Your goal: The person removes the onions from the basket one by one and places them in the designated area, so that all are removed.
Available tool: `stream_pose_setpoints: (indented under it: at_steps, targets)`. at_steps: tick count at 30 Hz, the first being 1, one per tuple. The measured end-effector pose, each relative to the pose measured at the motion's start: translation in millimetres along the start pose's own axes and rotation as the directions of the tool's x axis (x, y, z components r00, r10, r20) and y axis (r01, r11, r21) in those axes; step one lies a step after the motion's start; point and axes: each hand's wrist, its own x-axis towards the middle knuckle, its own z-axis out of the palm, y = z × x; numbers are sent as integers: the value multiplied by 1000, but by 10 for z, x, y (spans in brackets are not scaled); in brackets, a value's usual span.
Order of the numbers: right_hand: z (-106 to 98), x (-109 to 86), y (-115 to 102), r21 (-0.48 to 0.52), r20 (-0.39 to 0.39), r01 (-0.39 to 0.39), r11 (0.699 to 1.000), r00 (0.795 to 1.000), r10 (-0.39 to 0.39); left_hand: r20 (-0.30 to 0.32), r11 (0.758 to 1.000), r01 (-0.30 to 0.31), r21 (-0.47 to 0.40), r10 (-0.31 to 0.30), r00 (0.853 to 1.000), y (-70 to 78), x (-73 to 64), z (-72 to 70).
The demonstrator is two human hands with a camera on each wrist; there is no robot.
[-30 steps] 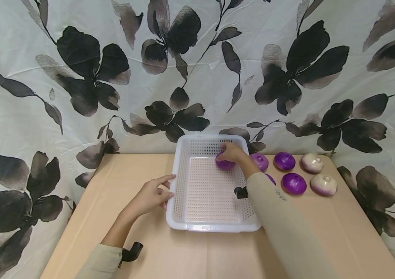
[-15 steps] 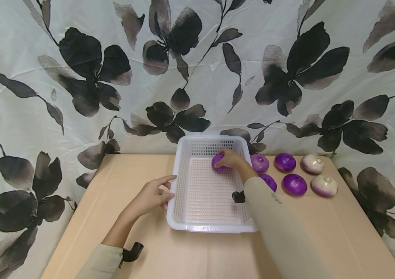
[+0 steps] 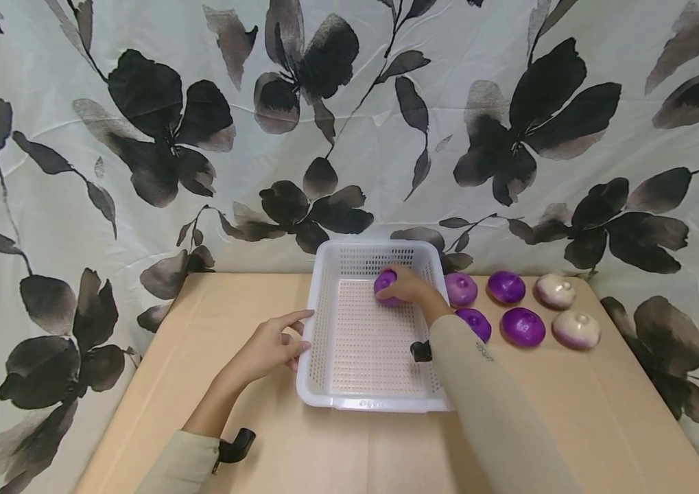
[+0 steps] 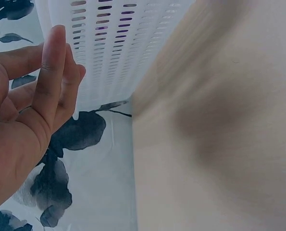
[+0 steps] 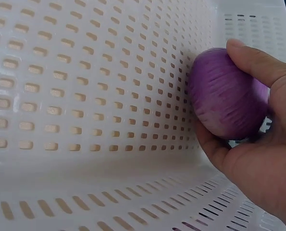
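A white perforated plastic basket (image 3: 361,405) stands on the table. Inside its far right part, my right hand (image 3: 407,285) holds a purple onion (image 3: 385,283) with thumb and fingers curled around it. The right wrist view shows this onion (image 5: 224,94) low over the slotted floor, thumb on its upper side and fingers beneath. On the basket's left side, my left hand (image 3: 271,346) rests its relaxed fingertips against the rim. In the left wrist view the fingers (image 4: 51,72) of that hand lie along the slotted outer wall, gripping nothing.
Right of the basket, several onions lie on the wooden table (image 3: 250,439): purple ones (image 3: 522,327) nearer the basket, and a whitish pair (image 3: 576,329) farther right. One onion (image 3: 474,324) is partly covered by my right sleeve. A floral cloth (image 3: 349,137) hangs behind the table.
My right hand has moved slightly left within the basket with the onion still in its grip, then nearly stopped. The left hand has stayed at the rim.
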Motion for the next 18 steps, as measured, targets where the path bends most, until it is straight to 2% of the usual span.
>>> stream_pose_setpoints:
  at_steps: [7,10,18]
  targets:
    - [-126,-27,-81,12,4,64,998,998,-64,2,1000,-1,7,1,1000,7,10,-15]
    - [-239,-46,-136,-26,-1,88,996,996,-88,5,1000,-6,5,6,1000,5,19,-17]
    - [-528,-109,-201,-14,-12,96,995,995,-96,7,1000,12,0,-12,1000,28,15,-10]
